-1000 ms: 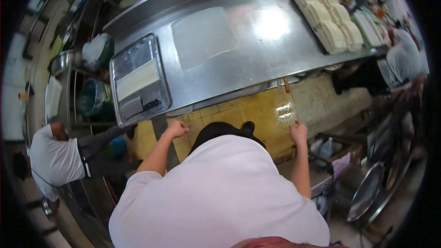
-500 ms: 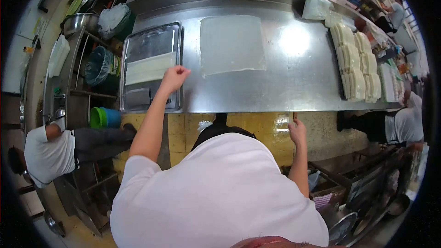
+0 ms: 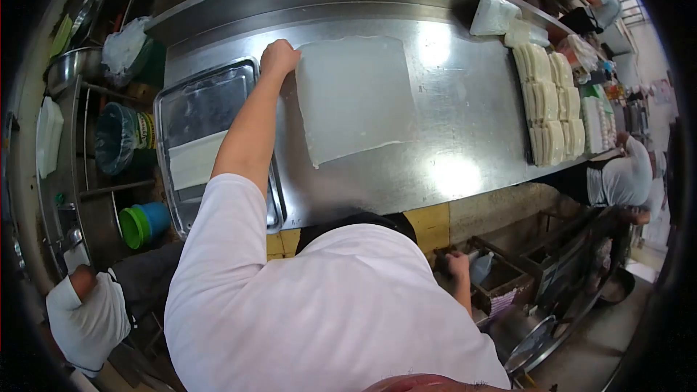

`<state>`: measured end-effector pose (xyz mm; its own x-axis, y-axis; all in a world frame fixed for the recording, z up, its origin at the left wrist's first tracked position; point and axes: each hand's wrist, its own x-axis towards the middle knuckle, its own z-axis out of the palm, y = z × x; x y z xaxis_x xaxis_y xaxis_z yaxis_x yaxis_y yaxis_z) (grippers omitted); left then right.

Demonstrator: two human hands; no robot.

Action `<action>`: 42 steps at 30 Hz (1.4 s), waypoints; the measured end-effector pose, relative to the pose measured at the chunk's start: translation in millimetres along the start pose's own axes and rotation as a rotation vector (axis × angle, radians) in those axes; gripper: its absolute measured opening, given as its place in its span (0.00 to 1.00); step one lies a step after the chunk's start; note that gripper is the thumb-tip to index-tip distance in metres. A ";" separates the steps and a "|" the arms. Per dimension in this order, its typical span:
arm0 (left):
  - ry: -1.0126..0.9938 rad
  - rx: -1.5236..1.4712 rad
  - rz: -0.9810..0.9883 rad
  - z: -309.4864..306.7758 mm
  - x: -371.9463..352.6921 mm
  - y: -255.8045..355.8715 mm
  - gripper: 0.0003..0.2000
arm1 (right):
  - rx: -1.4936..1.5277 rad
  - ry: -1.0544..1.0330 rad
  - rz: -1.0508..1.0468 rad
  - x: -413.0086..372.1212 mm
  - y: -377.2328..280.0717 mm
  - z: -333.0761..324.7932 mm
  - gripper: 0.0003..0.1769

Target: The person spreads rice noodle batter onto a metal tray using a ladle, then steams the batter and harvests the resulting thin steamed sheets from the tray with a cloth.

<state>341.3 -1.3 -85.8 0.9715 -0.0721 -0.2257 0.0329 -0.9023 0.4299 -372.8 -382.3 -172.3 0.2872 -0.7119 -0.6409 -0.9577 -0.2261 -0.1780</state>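
Note:
My left hand [image 3: 279, 58] is closed and reaches over the metal table to the far left corner of a thin, translucent whitish sheet [image 3: 356, 98]. Its curled fingertips are right at the sheet's edge, and whatever they grip is hidden. The sheet lies flat on the steel. Low at my right side, beyond the table's near edge, my right hand [image 3: 457, 266] has its fingers curled in by a dark shape; I cannot tell what it holds. Under my left forearm is a metal tray [image 3: 196, 94] with a folded pale sheet [image 3: 192, 162] in it.
Stacks of folded white pieces [image 3: 548, 105] stand at the right of the steel table [image 3: 465, 101], by a plastic bag [image 3: 495, 14]. Green and blue buckets [image 3: 138, 225] sit at lower left. A person [image 3: 87, 312] is at left, another [image 3: 624, 174] at right.
My left hand has moved from over the tray to the sheet's far left corner. My right hand has dropped back from the table's front edge. The view has shifted closer to the table.

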 end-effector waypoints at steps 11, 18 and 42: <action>-0.043 0.029 -0.048 15.5 12.5 18.0 0.17 | -0.056 0.103 0.052 15.9 -2.5 -51.0 0.18; -0.149 -0.010 -0.133 18.8 24.4 20.3 0.14 | 0.094 0.232 -0.114 78.0 -60.3 -104.9 0.17; -0.198 -0.167 -0.077 20.9 42.0 9.0 0.22 | 0.324 0.188 -0.647 53.5 -358.5 -162.4 0.19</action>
<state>377.5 -21.3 -109.6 0.9002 -0.1030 -0.4231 0.1591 -0.8266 0.5398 -11.2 -447.3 -21.6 0.7655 -0.6115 -0.1999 -0.5452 -0.4517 -0.7062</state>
